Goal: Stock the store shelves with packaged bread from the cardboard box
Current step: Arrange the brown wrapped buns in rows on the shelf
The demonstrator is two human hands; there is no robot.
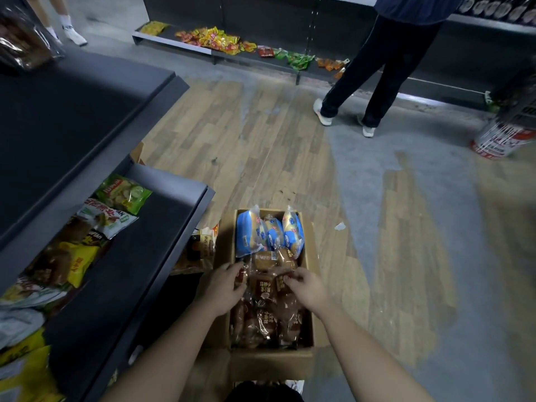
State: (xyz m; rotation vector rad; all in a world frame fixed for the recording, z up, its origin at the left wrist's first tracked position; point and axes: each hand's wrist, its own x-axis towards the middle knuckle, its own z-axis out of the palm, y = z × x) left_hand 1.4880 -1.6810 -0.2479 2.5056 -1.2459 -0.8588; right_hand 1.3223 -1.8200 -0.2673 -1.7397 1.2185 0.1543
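One box (272,364) stood open on the floor, and both hands were down in it. The left hand (223,288) had its fingers (236,268) curled on the left edge of the top pack (262,284), a brown loaf in clear wrap. The right hand (309,290) pinched the same pack's wrap at its right edge with bent fingertips (291,278). The pack lay between the two sets of fingers, about mid-box, on top of the other bread.

Just beyond the fingertips lay two more brown buns (274,259) in wrap. Past them, at the far end of the box, three blue packs (248,236) stood on end, side by side. Behind the fingers, under the wrists, more brown packs (266,323) filled the near half. Their wraps overlapped too much for a sure count, though at least four showed.

Left of the left fingers ran one dark shelf (139,256). It carried a row of snack bags, the farthest one a green bag (123,194). Below its edge, close to the left fingers, a bread bag (200,248) lay on a lower level.

Well beyond the fingers, across the floor, a far shelf (174,42) held many small yellow, red and green packets. One person (385,62) in dark trousers stood at it. A second person's feet (72,31) showed far off to the left. One red-and-white drum (499,137) stood far to the right.
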